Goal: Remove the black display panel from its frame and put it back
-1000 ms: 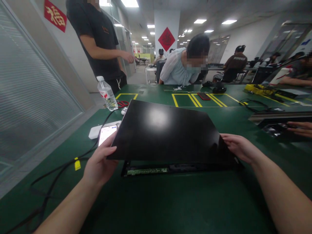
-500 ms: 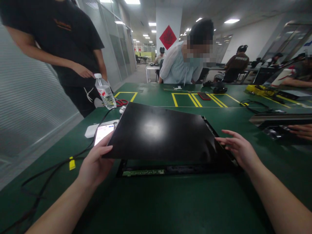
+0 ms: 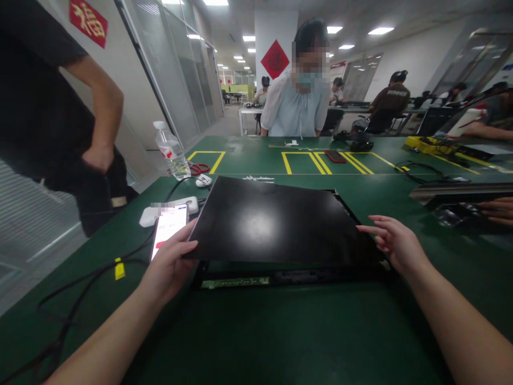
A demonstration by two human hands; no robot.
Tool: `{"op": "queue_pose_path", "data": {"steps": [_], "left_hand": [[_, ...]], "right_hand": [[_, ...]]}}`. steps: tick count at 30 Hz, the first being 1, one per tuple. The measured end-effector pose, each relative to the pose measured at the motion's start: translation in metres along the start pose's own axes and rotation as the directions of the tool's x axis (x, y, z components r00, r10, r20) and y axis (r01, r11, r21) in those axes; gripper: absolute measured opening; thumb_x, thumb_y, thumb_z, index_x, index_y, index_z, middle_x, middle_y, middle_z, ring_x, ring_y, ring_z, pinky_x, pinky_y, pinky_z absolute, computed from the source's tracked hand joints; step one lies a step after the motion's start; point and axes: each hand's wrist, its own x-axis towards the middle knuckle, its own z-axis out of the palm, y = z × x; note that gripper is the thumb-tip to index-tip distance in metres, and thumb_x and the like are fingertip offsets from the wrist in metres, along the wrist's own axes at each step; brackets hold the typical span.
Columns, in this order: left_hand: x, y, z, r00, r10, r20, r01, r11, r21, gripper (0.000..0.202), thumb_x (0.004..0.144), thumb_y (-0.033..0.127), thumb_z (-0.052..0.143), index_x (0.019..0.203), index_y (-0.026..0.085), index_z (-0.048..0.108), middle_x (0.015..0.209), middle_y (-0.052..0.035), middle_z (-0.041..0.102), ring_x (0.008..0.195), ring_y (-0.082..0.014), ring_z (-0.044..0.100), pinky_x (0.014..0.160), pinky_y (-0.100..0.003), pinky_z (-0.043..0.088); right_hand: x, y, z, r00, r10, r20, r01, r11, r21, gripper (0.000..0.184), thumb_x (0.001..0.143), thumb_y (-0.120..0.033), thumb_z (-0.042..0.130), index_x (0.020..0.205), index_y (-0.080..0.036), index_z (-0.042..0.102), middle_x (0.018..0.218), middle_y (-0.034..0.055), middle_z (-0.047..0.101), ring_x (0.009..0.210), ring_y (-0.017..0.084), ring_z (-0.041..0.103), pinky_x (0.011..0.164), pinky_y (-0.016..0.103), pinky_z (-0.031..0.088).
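Observation:
A large black display panel lies slightly raised at its near-left corner over a black frame on the green table. A thin green circuit strip shows along the frame's near edge. My left hand grips the panel's near-left corner, thumb on top. At the panel's right edge my right hand hovers with fingers spread, holding nothing.
A lit phone, a white power bank, a black cable with a yellow tag, a water bottle and red scissors lie left. One person stands at left, another across the table. Someone's hand rests on another panel, right.
My right hand let go of the panel's right corner and opened. The panel sank lower over the frame. The standing person walked closer on the left; the person opposite straightened up.

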Motion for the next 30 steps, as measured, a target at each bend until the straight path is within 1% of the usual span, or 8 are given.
{"op": "queue_pose_path", "data": {"steps": [2,5,10,14,19,25,28,30], "left_hand": [[0.001,-0.003,-0.001,1.0,-0.025,0.014,0.025,1.0,0.008,0.067,0.067,0.03,0.094,0.133,0.022,0.087,0.133,-0.0087,0.088,0.121,-0.0358,0.081,0.084,-0.029,0.068],[0.001,-0.004,0.003,0.999,-0.048,-0.004,0.049,0.999,0.013,0.068,0.065,0.029,0.095,0.133,0.023,0.088,0.131,-0.0088,0.088,0.118,-0.0348,0.082,0.082,-0.028,0.067],[-0.001,-0.002,0.01,0.997,-0.075,-0.014,0.076,0.997,0.024,0.071,0.062,0.029,0.095,0.132,0.022,0.088,0.128,-0.0102,0.089,0.118,-0.0373,0.082,0.08,-0.03,0.068],[-0.001,-0.002,0.011,0.996,-0.086,-0.007,0.087,0.996,0.013,0.067,0.061,0.029,0.097,0.127,0.022,0.089,0.127,-0.0096,0.089,0.117,-0.0366,0.082,0.082,-0.03,0.068],[-0.002,-0.002,0.011,0.994,-0.101,0.028,0.101,0.995,0.014,0.065,0.064,0.03,0.098,0.128,0.024,0.088,0.127,-0.0091,0.089,0.116,-0.0363,0.083,0.081,-0.031,0.067],[-0.003,0.001,0.013,0.991,-0.121,0.05,0.119,0.992,0.04,0.075,0.068,0.029,0.094,0.141,0.021,0.081,0.131,-0.0132,0.087,0.114,-0.0362,0.083,0.08,-0.031,0.067],[-0.003,0.0,0.013,0.988,-0.142,0.064,0.139,0.989,0.046,0.072,0.07,0.028,0.093,0.141,0.022,0.081,0.134,-0.0129,0.086,0.11,-0.0351,0.084,0.076,-0.03,0.066],[-0.003,-0.001,0.012,0.988,-0.143,0.061,0.141,0.989,0.042,0.07,0.07,0.03,0.094,0.138,0.022,0.082,0.134,-0.0128,0.086,0.112,-0.0352,0.083,0.076,-0.029,0.065]], "right_hand": [[0.002,0.002,-0.001,1.0,-0.006,-0.009,0.006,1.0,-0.014,0.041,0.062,-0.041,0.078,0.098,-0.024,0.067,0.084,0.0144,0.084,0.048,0.011,0.039,0.042,0.021,0.025],[0.005,0.004,-0.003,1.0,-0.003,-0.021,0.003,1.0,-0.026,0.038,0.064,-0.04,0.077,0.097,-0.024,0.067,0.084,0.0146,0.083,0.049,0.011,0.041,0.042,0.021,0.025],[0.009,0.006,-0.005,1.0,-0.015,-0.027,0.013,0.999,-0.042,0.034,0.067,-0.041,0.077,0.095,-0.025,0.067,0.083,0.0144,0.083,0.048,0.012,0.042,0.042,0.021,0.024],[0.01,0.008,-0.005,0.999,-0.014,-0.037,0.012,0.999,-0.048,0.033,0.067,-0.04,0.076,0.094,-0.024,0.067,0.085,0.0149,0.083,0.048,0.011,0.042,0.042,0.021,0.025],[0.009,0.007,-0.005,0.999,-0.019,-0.042,0.017,0.998,-0.057,0.03,0.066,-0.04,0.076,0.09,-0.025,0.067,0.083,0.0131,0.083,0.048,0.011,0.043,0.041,0.022,0.026],[0.009,0.007,-0.005,0.999,-0.037,-0.019,0.035,0.995,-0.093,0.031,0.062,-0.041,0.077,0.087,-0.024,0.069,0.084,0.0124,0.082,0.05,0.011,0.043,0.042,0.022,0.028],[0.009,0.009,-0.004,0.999,-0.049,-0.022,0.046,0.992,-0.118,0.032,0.06,-0.041,0.078,0.086,-0.023,0.07,0.085,0.0119,0.082,0.05,0.01,0.042,0.043,0.022,0.028],[0.009,0.009,-0.003,0.998,-0.06,-0.028,0.056,0.99,-0.13,0.034,0.059,-0.041,0.08,0.087,-0.023,0.071,0.085,0.0114,0.082,0.05,0.01,0.041,0.043,0.021,0.028]]}}
